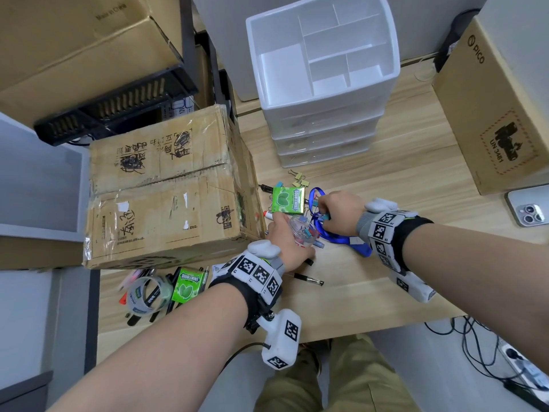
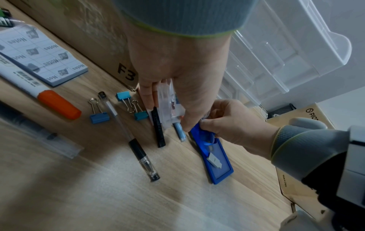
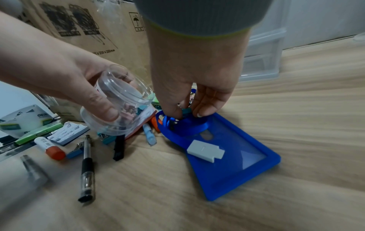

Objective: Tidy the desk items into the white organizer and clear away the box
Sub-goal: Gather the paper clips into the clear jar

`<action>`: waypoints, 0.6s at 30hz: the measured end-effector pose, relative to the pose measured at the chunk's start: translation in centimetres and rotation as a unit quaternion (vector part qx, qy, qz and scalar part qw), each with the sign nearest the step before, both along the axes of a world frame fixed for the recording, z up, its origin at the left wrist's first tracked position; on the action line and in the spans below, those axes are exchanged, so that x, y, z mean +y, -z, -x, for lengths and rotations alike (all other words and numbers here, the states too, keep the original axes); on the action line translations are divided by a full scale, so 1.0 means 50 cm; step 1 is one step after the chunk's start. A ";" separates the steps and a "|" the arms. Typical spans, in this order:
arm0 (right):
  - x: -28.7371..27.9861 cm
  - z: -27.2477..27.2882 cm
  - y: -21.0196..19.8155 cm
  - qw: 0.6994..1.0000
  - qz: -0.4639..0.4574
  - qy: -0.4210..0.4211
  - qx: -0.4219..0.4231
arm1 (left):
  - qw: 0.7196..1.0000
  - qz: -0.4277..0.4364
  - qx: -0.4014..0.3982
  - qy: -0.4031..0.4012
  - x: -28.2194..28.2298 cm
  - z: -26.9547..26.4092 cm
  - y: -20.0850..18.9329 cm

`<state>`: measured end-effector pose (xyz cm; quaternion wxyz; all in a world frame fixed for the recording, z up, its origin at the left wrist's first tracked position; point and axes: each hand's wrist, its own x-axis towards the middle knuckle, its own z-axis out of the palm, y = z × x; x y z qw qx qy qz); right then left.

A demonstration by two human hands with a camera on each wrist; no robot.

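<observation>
My left hand (image 1: 286,233) grips a clear plastic jar (image 1: 303,231), tilted on its side low over the desk, with several coloured binder clips inside. In the right wrist view the jar (image 3: 120,106) has its open mouth turned towards my right hand (image 3: 185,113), which pinches a teal binder clip (image 3: 186,110) just above the blue badge holder (image 3: 233,164) and its lanyard. The white organizer (image 1: 326,114) stands at the back with its top compartments bare. The worn cardboard box (image 1: 166,188) sits left of both hands.
Loose binder clips (image 2: 99,115), pens (image 2: 138,148), an orange-capped marker (image 2: 59,106) and a notes pad (image 2: 45,59) lie by the box. Green gum packs (image 1: 289,200), a tape roll (image 1: 148,292), a phone (image 1: 528,206) and a PICO carton (image 1: 490,114) are also on the desk.
</observation>
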<state>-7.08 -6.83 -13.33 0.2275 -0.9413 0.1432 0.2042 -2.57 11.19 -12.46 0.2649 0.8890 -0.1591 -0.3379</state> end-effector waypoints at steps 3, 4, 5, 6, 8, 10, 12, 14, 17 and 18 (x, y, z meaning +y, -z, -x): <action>0.001 0.001 0.003 1.000 -0.012 0.005 0.006 | 1.000 -0.001 -0.002 0.003 0.000 0.001 -0.001; 0.002 0.001 0.002 1.000 -0.012 0.005 0.009 | 1.000 0.000 -0.003 0.002 0.000 0.002 0.000; 0.003 0.002 0.001 1.000 -0.009 0.001 0.012 | 1.000 0.000 -0.005 0.000 0.001 0.002 -0.001; 0.002 0.003 -0.001 1.000 -0.006 -0.003 0.014 | 1.000 0.001 -0.007 -0.001 0.001 0.002 0.000; -0.004 0.006 -0.008 1.000 -0.012 0.008 0.009 | 1.000 0.001 -0.009 -0.002 0.002 0.003 0.000; -0.014 0.009 -0.020 0.998 -0.046 0.048 -0.005 | 1.000 -0.001 -0.007 0.001 0.003 0.003 -0.002; -0.022 0.007 -0.038 0.982 -0.150 0.112 -0.008 | 1.000 -0.008 0.001 0.004 0.003 0.001 -0.004; -0.021 0.000 -0.066 0.958 -0.252 0.139 0.006 | 1.000 -0.010 0.006 0.006 0.002 0.000 -0.005; -0.008 -0.012 -0.112 0.944 -0.315 0.075 0.068 | 1.000 -0.010 0.004 0.006 0.000 0.000 -0.011; 0.000 -0.016 -0.121 0.941 -0.323 0.049 0.090 | 1.000 -0.008 0.003 0.007 0.000 0.000 -0.013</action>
